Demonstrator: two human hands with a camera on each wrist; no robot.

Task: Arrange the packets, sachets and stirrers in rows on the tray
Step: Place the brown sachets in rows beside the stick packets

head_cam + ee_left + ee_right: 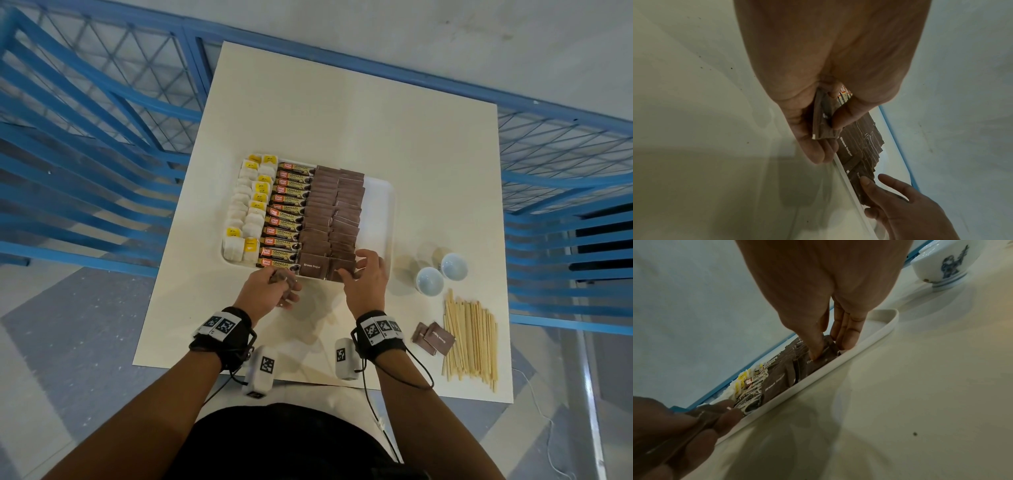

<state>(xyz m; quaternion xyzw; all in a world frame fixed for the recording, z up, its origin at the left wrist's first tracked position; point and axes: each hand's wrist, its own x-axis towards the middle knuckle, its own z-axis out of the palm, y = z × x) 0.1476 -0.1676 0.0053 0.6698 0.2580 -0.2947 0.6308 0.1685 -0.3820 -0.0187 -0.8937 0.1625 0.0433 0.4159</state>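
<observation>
A white tray [378,219] on a pale desk [342,113] holds rows of tea bags, coffee sticks and brown sugar packets [334,209]. The left hand [265,291], just outside the tray's near edge, pinches a small stack of sugar packets [823,120] between thumb and curled fingers [813,146]. The right hand [368,281] presses the nearest packet [818,361] in the tray's right brown row with its thumb on top and straight fingers [849,331] at its far edge.
</observation>
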